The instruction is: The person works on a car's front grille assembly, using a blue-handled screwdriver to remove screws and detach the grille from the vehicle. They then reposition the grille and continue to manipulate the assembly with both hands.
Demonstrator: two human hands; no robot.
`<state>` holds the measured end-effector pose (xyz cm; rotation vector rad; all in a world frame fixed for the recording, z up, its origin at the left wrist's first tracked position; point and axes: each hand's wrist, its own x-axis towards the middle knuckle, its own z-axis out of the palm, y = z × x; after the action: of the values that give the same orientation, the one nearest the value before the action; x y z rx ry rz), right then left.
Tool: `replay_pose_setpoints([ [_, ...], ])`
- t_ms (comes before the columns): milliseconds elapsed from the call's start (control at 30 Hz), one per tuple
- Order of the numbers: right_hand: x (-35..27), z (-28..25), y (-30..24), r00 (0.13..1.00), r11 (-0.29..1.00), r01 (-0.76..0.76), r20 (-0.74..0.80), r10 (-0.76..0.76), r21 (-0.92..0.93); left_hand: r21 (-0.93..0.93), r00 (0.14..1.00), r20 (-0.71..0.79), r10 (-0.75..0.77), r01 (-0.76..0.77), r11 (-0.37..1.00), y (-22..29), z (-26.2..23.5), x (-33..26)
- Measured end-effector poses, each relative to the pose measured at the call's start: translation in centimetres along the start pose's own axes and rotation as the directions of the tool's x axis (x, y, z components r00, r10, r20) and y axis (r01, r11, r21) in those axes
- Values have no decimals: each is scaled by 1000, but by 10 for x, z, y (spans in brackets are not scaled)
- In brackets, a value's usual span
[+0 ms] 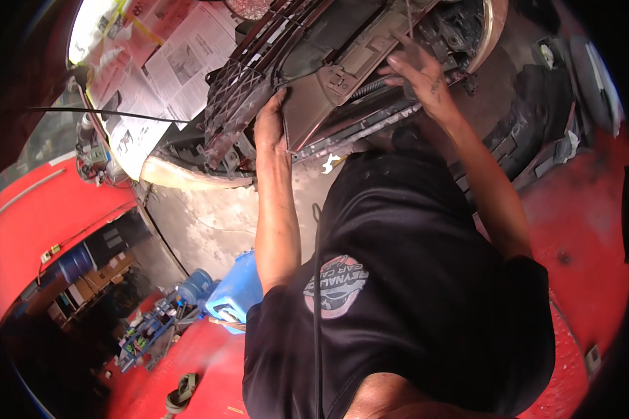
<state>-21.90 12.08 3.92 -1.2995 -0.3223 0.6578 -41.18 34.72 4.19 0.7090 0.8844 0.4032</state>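
Observation:
My left hand (pixel 269 124) is wrapped round the left end of a dark grey-brown plastic panel (pixel 307 115) at the front of a car. The panel slants up to the right, with a moulded bracket (pixel 337 80) on its face. My right hand (pixel 419 75) is over the panel's right part, fingers apart and slightly blurred; nothing shows clearly in them. A thin rod (pixel 409 19) shows just beyond those fingers; whether they touch it I cannot tell. A black mesh grille (pixel 236 94) lies left of the panel, and a ribbed black hose (pixel 370 87) runs beneath it.
Newspaper sheets (pixel 185 63) cover the car's left side. A pale bumper edge (pixel 189 173) curves below the grille. Black car parts (pixel 538 133) are at the right. A blue plastic container (pixel 236 286), a water jug (pixel 196 285) and a sandal (pixel 182 392) are on the floor at left.

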Motion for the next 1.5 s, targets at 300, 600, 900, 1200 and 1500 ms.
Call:
replay_pose_setpoints([
  [300,18,6,15,998,990,-63,-6,63,-129,-36,998,34,-60,61,997,-23,-41,28],
  [600,26,-34,22,986,996,53,-152,-63,-71,221,984,-106,145,-119,968,-17,-20,5],
  [900,86,-101,9,930,966,203,-278,-242,-163,785,840,-37,541,-311,536,-44,-56,-71],
  [1200,166,-135,-10,993,999,48,-111,-48,-5,800,849,111,516,-384,461,-41,-6,-91],
  [1500,144,-103,-88,997,1000,16,-76,-16,-3,676,861,-168,479,-253,692,-3,39,-109],
])
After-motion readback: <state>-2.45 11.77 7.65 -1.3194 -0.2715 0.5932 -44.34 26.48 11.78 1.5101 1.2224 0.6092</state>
